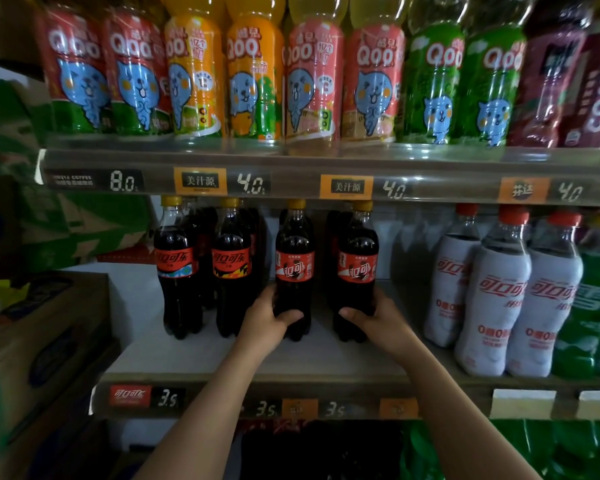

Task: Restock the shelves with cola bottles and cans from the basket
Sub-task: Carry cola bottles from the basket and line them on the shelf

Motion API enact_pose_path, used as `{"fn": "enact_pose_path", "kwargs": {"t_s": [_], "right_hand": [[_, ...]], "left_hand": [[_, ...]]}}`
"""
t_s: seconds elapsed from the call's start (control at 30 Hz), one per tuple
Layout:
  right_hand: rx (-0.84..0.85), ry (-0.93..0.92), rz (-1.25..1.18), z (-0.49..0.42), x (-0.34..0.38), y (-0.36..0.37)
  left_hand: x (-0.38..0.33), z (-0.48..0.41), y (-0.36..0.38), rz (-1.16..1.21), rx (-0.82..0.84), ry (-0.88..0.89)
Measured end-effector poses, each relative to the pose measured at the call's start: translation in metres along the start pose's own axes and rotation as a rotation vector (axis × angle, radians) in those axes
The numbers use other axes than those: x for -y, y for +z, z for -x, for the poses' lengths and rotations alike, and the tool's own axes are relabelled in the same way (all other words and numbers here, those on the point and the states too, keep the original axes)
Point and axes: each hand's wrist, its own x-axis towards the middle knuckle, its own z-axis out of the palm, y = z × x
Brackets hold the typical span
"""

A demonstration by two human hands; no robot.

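On the middle shelf (291, 358) stand dark cola bottles with red labels and yellow caps. My left hand (267, 320) grips the lower body of one cola bottle (294, 265), which stands upright on the shelf. My right hand (378, 318) grips the base of the cola bottle next to it (358, 261), also upright. Two more cola bottles (177, 268) stand in rows to the left, with others behind them. The basket is out of view.
White-sleeved cola bottles (492, 299) and a green bottle (596, 299) crowd the shelf's right side. The upper shelf (291, 161) carries juice bottles just above the cola caps. Cardboard boxes (39, 334) stack at the left. Price tags line the shelf edges.
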Motion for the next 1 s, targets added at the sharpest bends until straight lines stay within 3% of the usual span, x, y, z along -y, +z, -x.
{"fn": "enact_pose_path", "kwargs": {"t_s": [0.67,1.0], "right_hand": [[0.022,0.076,-0.047,-0.004,-0.007,-0.001],[0.078,0.074,-0.041,0.002,-0.009,-0.007]], "left_hand": [[0.004,-0.001,0.002,0.019,0.007,0.001],[-0.009,0.012,-0.002,-0.027,0.013,-0.089]]}}
